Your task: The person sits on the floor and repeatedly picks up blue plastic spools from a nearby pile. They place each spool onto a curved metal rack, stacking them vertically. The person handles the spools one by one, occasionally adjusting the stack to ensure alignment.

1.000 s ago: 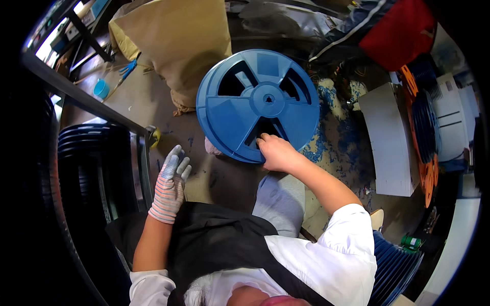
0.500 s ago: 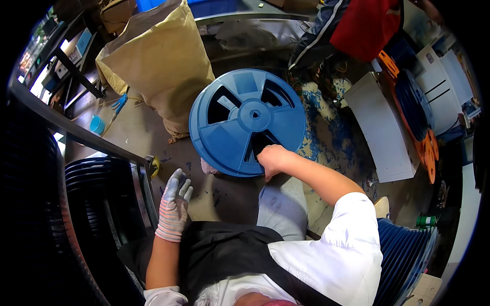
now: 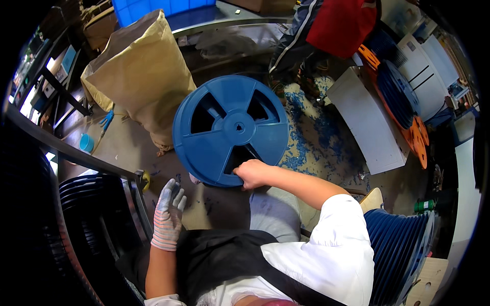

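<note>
A blue plastic reel (image 3: 214,140) with three wedge-shaped openings and a round hub faces me in front of my knees. My bare right hand (image 3: 251,174) grips its near rim, with the fingers hooked through the nearest opening; the fingertips are partly hidden. In a striped knit glove with grey fingertips, my left hand (image 3: 169,217) is raised to the left of the reel, apart from it. Its fingers stretch upward and hold nothing. A small pinkish piece (image 3: 194,178) shows under the reel's near left edge.
A large paper sack (image 3: 140,76) stands behind the reel, left. Dark discs fill a metal rack (image 3: 76,148) at left. Stacked blue reels (image 3: 393,250) lie near right, a white cabinet (image 3: 370,122) farther off. Another person in red (image 3: 342,28) stands beyond. Blue scraps litter the floor.
The whole view has shifted, so most things appear farther left. The reel has tilted slightly and less of the pinkish piece shows. My right hand keeps its grip; my left stays raised.
</note>
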A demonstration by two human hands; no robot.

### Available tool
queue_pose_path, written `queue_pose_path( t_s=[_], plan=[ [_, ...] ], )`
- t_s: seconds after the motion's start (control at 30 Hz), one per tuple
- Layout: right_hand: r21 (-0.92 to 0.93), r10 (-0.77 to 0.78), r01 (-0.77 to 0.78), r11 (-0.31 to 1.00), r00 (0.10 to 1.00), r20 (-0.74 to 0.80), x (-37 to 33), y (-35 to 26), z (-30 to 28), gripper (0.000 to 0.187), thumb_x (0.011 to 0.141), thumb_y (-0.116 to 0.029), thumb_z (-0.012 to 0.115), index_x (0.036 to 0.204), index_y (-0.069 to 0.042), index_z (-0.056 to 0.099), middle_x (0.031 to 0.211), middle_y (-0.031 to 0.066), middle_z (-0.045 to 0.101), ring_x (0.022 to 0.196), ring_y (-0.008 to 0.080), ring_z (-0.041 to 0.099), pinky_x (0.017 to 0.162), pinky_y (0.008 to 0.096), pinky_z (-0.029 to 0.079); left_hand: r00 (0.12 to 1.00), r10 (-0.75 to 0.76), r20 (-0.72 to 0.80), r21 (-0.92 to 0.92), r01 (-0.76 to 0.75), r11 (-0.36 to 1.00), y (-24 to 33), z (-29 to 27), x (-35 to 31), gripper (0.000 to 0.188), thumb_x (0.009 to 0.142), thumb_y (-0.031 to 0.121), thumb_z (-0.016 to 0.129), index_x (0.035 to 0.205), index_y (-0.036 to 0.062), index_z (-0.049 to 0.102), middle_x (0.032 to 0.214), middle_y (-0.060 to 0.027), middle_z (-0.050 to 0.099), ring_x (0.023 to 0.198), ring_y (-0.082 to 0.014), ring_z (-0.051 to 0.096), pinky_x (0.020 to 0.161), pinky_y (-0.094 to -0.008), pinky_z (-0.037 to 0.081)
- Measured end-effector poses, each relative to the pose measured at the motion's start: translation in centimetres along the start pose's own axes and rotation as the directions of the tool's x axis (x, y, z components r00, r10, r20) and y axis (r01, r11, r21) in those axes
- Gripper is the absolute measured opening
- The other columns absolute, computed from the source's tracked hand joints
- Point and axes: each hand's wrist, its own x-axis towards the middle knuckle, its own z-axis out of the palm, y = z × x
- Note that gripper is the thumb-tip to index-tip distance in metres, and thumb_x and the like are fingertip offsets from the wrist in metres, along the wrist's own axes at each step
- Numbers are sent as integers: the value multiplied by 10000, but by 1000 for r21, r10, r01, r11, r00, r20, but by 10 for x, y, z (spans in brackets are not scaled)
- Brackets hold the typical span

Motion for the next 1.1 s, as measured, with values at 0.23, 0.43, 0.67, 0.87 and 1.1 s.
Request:
queue_pose_path(
  t_s=[0.23,0.43,0.67,0.87,1.1],
  plan=[
    [-28,2,-5,1000,991,-135,-16,-14,-10,325,652,-278,741,864,-65,618,777,149,655,782,345,640,670,439,507,997,-11,-72,-12,10,1000,-1,-8,2,475,862,324,617,1275,104,535,1238,-59,525,1171,-237,462,1035,-379,313],
    [166,13,36,986,958,-288,-33,-30,-29,369,695,-283,742,943,-45,608,827,142,635,809,348,617,700,427,495,997,-45,-62,5,45,999,-7,-3,14,443,844,322,648,1230,119,572,1153,-31,576,1057,-173,530,949,-332,386],
    [319,94,163,934,748,-658,-65,-38,-74,353,716,-257,751,921,-9,606,834,171,622,774,376,600,676,412,484,998,-62,-34,155,66,986,-19,-27,30,601,875,425,594,1356,99,438,1355,-72,436,1242,-255,408,1066,-401,263],
    [808,541,346,477,609,-580,-109,-56,-117,301,770,-185,700,972,26,625,826,84,634,663,161,595,587,281,467,997,-80,-7,212,80,974,-20,-16,28,580,886,403,580,1359,100,433,1369,-87,430,1233,-252,421,1053,-387,295],
    [402,296,872,-279,476,-828,-154,-34,-115,550,856,-480,585,988,51,524,711,44,491,595,116,479,542,270,403,991,-91,-95,242,112,964,-29,-20,43,510,888,394,590,1310,122,501,1301,-70,498,1189,-225,461,1031,-380,323]
  ],
)
